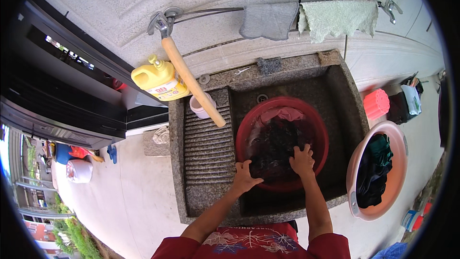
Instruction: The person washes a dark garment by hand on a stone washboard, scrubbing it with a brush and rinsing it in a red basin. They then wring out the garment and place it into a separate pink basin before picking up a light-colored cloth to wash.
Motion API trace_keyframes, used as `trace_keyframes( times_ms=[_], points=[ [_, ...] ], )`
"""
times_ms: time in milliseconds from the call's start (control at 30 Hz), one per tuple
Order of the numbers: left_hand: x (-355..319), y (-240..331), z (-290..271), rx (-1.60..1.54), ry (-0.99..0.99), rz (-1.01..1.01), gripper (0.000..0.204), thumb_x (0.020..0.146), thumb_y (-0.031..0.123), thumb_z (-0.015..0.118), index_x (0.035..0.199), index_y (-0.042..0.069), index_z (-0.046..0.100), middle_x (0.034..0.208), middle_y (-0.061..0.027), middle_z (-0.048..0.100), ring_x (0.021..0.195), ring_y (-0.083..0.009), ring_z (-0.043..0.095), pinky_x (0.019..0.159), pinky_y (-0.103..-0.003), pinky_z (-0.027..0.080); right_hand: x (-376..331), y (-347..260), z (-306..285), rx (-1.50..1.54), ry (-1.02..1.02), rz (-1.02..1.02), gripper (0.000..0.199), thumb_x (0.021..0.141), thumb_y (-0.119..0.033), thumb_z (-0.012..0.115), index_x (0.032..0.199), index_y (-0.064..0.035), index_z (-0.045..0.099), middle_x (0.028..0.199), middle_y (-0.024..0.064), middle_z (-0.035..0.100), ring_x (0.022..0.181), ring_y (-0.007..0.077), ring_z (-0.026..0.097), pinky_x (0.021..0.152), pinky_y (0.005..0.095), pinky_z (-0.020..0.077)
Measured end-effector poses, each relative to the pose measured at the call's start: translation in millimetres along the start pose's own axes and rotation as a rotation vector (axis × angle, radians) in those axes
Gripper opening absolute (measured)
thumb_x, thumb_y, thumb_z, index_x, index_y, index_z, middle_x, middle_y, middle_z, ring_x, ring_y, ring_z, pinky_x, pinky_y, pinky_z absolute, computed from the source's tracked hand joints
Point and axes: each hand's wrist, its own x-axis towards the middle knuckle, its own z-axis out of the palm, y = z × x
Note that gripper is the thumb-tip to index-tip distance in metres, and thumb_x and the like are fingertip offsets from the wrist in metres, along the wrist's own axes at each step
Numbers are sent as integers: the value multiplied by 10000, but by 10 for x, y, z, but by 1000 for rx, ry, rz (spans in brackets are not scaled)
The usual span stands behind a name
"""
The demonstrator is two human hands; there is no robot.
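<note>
A red basin stands inside a grey stone sink. Dark wet cloth lies in its water, with a pinkish piece of cloth at the far side. My left hand is at the basin's near left rim, thumb and fingers apart. Over the near right part of the basin, my right hand is beside the dark cloth with its fingers spread and slightly bent. Neither hand visibly holds anything.
Left of the basin is a ridged washboard with a small pale cup. A wooden-coloured tube hangs from the tap above it. A yellow jug stands behind. A pink tub with dark clothes stands at right.
</note>
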Motion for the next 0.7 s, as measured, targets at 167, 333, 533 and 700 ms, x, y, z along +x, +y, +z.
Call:
trace_keyframes(
  times_ms=[167, 333, 533, 700],
  points=[
    [-92, -42, 52, -1, 159, 137, 674, 669, 175, 804, 1161, 5, 375, 1088, -196, 363, 930, -414, 531, 740, -446, 511, 256, -1230, -1212, 481, 733, -760, 494, 762, -152, 690, 1213, -48, 517, 1216, 195, 453, 1054, 366, 509, 834, 414, 479],
    [-69, -117, 47, 25, 8, 11, 562, 697, 200, 792, 1064, -13, 423, 1076, -195, 395, 902, -406, 561, 722, -459, 520, 241, -2789, -2341, 558, 1018, -1195, 549, 763, -157, 699, 1261, -45, 499, 1251, 210, 439, 1086, 361, 505, 855, 418, 476],
    [-97, 11, 95, -15, 36, -7, 532, 723, 237, 770, 1056, -20, 446, 1082, -187, 400, 905, -389, 566, 728, -448, 518, 808, -3355, -2505, 478, 901, -1134, 341, 900, -163, 553, 1236, -107, 534, 1190, 128, 557, 920, 293, 619, 815, 364, 510],
    [-64, -221, 190, -145, 164, 27, 347, 793, 207, 700, 1032, 32, 518, 1037, -162, 468, 868, -365, 582, 725, -442, 503, 922, -2933, -2441, 989, 605, -1102, 326, 938, -246, 529, 1215, -74, 549, 1039, 94, 627, 823, 126, 599, 741, 269, 500]
  ],
)
